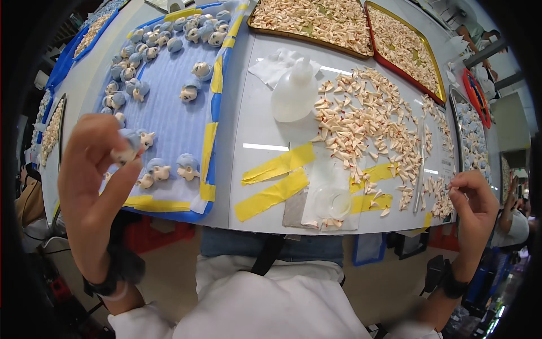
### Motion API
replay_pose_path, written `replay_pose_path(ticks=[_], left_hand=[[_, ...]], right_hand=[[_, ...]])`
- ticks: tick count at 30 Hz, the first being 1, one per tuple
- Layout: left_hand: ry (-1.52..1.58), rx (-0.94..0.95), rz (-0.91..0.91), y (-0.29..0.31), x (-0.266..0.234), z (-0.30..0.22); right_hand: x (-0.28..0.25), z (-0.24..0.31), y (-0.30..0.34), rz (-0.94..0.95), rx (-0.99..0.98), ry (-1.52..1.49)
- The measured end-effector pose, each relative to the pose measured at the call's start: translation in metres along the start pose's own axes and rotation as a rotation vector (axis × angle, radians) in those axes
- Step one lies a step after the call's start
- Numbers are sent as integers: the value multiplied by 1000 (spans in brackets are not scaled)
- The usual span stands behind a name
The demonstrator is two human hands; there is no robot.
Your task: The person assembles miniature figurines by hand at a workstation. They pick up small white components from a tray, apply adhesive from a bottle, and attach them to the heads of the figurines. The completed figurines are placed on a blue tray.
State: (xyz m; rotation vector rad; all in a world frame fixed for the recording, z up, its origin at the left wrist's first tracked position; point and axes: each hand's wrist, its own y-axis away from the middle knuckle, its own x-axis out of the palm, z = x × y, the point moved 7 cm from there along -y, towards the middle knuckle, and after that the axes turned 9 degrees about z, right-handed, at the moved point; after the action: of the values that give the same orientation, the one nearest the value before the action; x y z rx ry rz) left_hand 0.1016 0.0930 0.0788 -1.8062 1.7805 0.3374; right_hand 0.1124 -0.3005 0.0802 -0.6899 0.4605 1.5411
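Translucent plastic bottle [293,97] stands between blue tray [164,113] and loose spread of small cream pieces [370,116]. Left hand [84,175] raised over tray's near left, thumb and fingers clamped on blue-haired doll head [125,156]; right hand [475,198] by the spread, fingertips nearly together, hold unclear. Pieces pointed, some red-tipped.

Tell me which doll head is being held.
The head pinched in the left hand; the nearby heads rest in the blue tray instead.
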Motion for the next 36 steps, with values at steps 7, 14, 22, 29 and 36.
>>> replay_pose_path(ticks=[7,14,22,29,36], left_hand=[[591,9,30,40,31,9],[931,-112,164,51,83,8],[1008,-218,138,58,104,10],[933,7,228,52,109,12],[949,-94,217,48,117,-1]], right_hand=[[36,27,0,177,-116,-299],[57,37,-6,126,-54,-356],[83,58,-14,209,-150,-248],[110,82,-20,332,-306,134],[116,93,-22,304,-384,270]])
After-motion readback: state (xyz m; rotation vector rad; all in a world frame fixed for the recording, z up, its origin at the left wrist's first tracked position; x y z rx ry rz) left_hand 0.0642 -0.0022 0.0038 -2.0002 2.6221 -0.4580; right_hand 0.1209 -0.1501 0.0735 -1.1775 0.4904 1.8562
